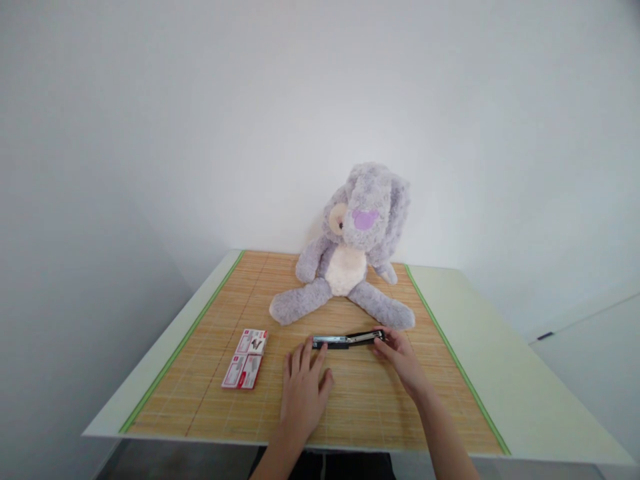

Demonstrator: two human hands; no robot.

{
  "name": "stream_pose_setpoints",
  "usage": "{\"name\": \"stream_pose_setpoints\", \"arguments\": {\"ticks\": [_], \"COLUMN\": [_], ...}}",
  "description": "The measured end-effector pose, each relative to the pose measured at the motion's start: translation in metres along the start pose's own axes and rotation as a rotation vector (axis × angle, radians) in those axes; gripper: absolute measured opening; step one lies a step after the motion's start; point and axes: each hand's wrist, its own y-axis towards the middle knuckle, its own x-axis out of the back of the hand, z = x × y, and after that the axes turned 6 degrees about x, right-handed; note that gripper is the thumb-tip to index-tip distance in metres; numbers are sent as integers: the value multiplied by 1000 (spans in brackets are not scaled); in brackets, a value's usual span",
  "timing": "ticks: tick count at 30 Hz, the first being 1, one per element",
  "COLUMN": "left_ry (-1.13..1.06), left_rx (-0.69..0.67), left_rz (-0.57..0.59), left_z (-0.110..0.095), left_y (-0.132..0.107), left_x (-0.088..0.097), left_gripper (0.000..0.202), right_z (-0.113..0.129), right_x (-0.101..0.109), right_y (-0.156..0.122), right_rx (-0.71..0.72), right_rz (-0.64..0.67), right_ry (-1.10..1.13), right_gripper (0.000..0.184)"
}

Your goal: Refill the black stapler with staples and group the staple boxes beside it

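A black stapler (pixel 349 340) lies unfolded almost flat on the bamboo mat, its metal staple channel showing on the left half. My left hand (pixel 304 390) rests palm down with fingers stretched out, the fingertips touching the stapler's left end. At the other end, my right hand (pixel 400 357) pinches the tip of the stapler's right half between thumb and fingers. To the left of my left hand are two small red-and-white boxes (pixel 245 360), set end to end; the farther one carries a picture of a dark stapler.
A grey plush rabbit (pixel 350 233) sits at the back against the white wall, legs spread toward me. The bamboo mat (pixel 360 413) has green edging and covers the middle of a pale table (pixel 500 360). The table's front edge runs beneath my forearms.
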Motion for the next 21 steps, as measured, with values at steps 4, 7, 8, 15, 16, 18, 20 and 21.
{"name": "stream_pose_setpoints", "arguments": {"ticks": [4, 7, 8, 15, 16, 18, 20, 21], "left_ry": [6, -1, -4, -40, -52, -54, -11, 27], "left_rx": [-17, -37, -44, -86, -89, -77, -16, 37], "left_rz": [-2, -6, -6, 36, 33, -5, -91, -144], "left_z": [3, 6, 8, 15, 17, 25, 37, 44], "left_y": [0, 1, 1, 1, 0, -6, -14, -18], "left_x": [-1, -2, -2, -3, -1, 7, 19, 27], "left_gripper": [60, 61, 61, 60, 57, 51, 44, 41], "right_z": [-16, -21, -22, -22, -23, -26, -29, -30], "right_x": [-2, -1, 0, 1, 1, 3, 6, 8], "right_y": [-5, -6, -6, -16, -20, -30, -45, -53], "right_rx": [-60, -82, -86, -86, -84, -83, -97, -110], "right_rz": [-57, -79, -83, -121, -129, -153, -175, -181], "right_ry": [112, 157, 167, 201, 202, 199, 183, 171], "right_gripper": [62, 64, 63, 70, 71, 70, 68, 67]}}
